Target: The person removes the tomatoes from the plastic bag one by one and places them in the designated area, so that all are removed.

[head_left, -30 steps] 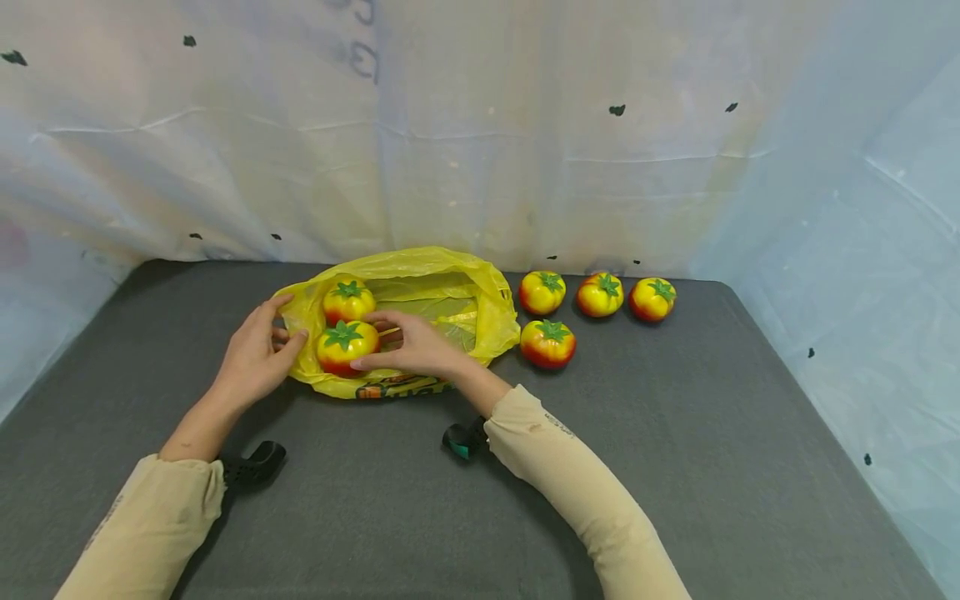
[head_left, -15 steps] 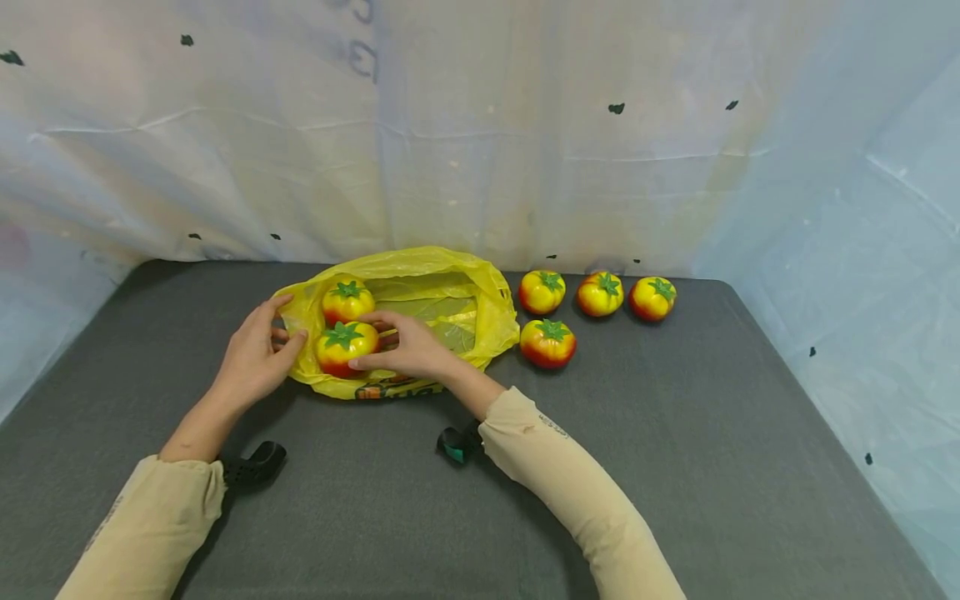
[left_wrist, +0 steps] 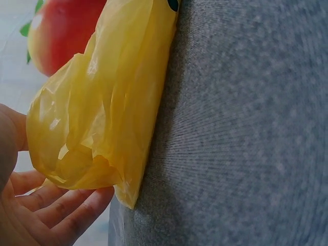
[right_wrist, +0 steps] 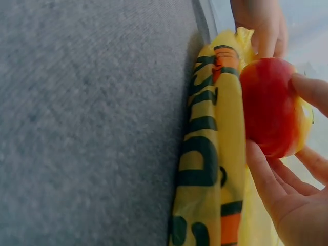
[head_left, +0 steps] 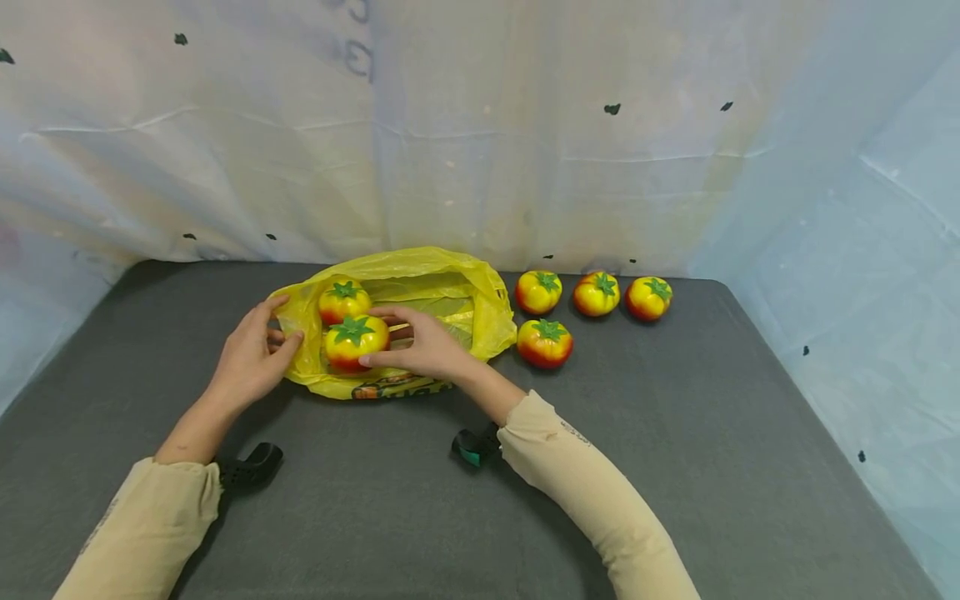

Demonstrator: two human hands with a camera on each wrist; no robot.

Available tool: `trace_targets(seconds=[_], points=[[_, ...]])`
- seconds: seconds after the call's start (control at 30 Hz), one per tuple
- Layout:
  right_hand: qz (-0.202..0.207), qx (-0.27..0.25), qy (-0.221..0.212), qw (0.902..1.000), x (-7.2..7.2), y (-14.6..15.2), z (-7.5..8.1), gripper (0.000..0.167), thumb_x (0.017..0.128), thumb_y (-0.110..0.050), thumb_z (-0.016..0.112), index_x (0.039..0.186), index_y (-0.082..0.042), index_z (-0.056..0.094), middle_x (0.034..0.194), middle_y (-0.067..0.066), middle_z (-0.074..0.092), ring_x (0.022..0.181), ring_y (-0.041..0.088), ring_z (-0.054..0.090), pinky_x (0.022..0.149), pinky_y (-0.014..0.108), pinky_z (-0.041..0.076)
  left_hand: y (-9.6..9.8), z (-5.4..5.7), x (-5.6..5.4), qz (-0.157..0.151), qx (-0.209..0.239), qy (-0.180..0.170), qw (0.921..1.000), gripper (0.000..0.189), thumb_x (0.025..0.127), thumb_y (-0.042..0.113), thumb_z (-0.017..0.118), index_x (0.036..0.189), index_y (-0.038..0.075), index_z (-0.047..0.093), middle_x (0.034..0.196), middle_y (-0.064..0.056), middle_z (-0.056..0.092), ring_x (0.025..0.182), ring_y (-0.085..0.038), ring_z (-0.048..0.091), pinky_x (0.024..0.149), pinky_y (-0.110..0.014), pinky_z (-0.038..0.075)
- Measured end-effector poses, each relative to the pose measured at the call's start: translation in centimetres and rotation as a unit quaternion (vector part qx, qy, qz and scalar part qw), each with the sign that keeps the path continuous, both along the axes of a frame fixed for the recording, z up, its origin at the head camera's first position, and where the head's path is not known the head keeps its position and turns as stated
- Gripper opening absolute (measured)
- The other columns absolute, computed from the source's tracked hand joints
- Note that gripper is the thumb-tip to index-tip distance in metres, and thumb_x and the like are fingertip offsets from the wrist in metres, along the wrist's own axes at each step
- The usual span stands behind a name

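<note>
A yellow plastic bag (head_left: 491, 312) lies with its mouth held wide, dark lettering along its front side. In the head view my right hand (head_left: 423, 344) grips a red and yellow tomato (head_left: 357, 343) with a green leafy top, at the left part of the bag's mouth. The right wrist view shows this tomato (right_wrist: 271, 107) between thumb and fingers, above the bag's rim. Behind it a second tomato (head_left: 344, 302) sits inside the bag. My left hand (head_left: 251, 358) rests against the bag's left end, its fingers fairly straight against the plastic (left_wrist: 102, 113) in the left wrist view.
To the right of the bag, several similar tomatoes stand on the grey table (head_left: 675, 467): one in front (head_left: 545, 343) and a row behind it, ending with a tomato (head_left: 648, 299) at the right. A whitish plastic sheet (head_left: 480, 125) hangs behind the table.
My right hand and the tomato it holds have shifted slightly to the right and up, away from the left end of the bag. The left hand stays at the bag's edge.
</note>
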State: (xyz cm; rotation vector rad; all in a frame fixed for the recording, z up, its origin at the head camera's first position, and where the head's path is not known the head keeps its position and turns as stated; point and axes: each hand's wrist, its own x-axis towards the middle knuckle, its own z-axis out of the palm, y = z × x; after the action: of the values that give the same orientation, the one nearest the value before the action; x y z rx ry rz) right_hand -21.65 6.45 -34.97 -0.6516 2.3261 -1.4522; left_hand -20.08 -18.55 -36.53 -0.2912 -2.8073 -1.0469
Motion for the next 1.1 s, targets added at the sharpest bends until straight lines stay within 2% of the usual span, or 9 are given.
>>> trace_targets(seconds=[0.1, 0.3, 0.57, 1.1], points=[[0.004, -0.013, 0.005, 0.9999, 0.3, 0.3, 0.3, 0.064, 0.084, -0.021, 0.074, 0.141, -0.014, 0.047, 0.14, 0.009, 0.049, 0.12, 0.024, 0.055, 0.09, 0.022, 0.049, -0.1, -0.1, 0.0, 0.0, 0.001, 0.001, 1.0, 0.057, 0.098, 0.017, 0.05, 0.145, -0.007, 0.029, 0.119, -0.032, 0.044, 0.088, -0.038, 0.057, 0.063, -0.039, 0.048], [0.007, -0.047, 0.008, 0.9988, 1.0, 1.2, 0.8, 0.061, 0.084, -0.014, 0.074, 0.14, -0.013, 0.049, 0.138, 0.01, 0.05, 0.118, 0.027, 0.056, 0.092, 0.03, 0.05, -0.3, 0.0, 0.1, -0.004, 0.002, 0.0, 1.0, 0.057, 0.098, 0.017, 0.05, 0.145, -0.007, 0.029, 0.119, -0.032, 0.043, 0.088, -0.039, 0.057, 0.064, -0.042, 0.049], [-0.001, -0.05, 0.001, 0.9987, 1.2, 2.9, 0.8, 0.06, 0.084, -0.015, 0.074, 0.138, -0.015, 0.05, 0.136, 0.008, 0.05, 0.119, 0.025, 0.056, 0.092, 0.029, 0.05, -0.3, 0.1, 0.0, -0.006, 0.0, -0.002, 1.0, 0.057, 0.098, 0.017, 0.05, 0.145, -0.007, 0.028, 0.121, -0.033, 0.043, 0.09, -0.04, 0.056, 0.066, -0.045, 0.049], [-0.016, -0.055, 0.008, 0.9983, 0.9, 5.6, 0.8, 0.06, 0.085, -0.012, 0.073, 0.14, -0.011, 0.048, 0.136, 0.009, 0.05, 0.121, 0.029, 0.053, 0.096, 0.035, 0.048, -0.1, 0.2, -0.1, -0.006, -0.006, -0.009, 0.9999, 0.058, 0.098, 0.018, 0.049, 0.146, -0.007, 0.027, 0.12, -0.032, 0.043, 0.09, -0.038, 0.055, 0.061, -0.032, 0.045]])
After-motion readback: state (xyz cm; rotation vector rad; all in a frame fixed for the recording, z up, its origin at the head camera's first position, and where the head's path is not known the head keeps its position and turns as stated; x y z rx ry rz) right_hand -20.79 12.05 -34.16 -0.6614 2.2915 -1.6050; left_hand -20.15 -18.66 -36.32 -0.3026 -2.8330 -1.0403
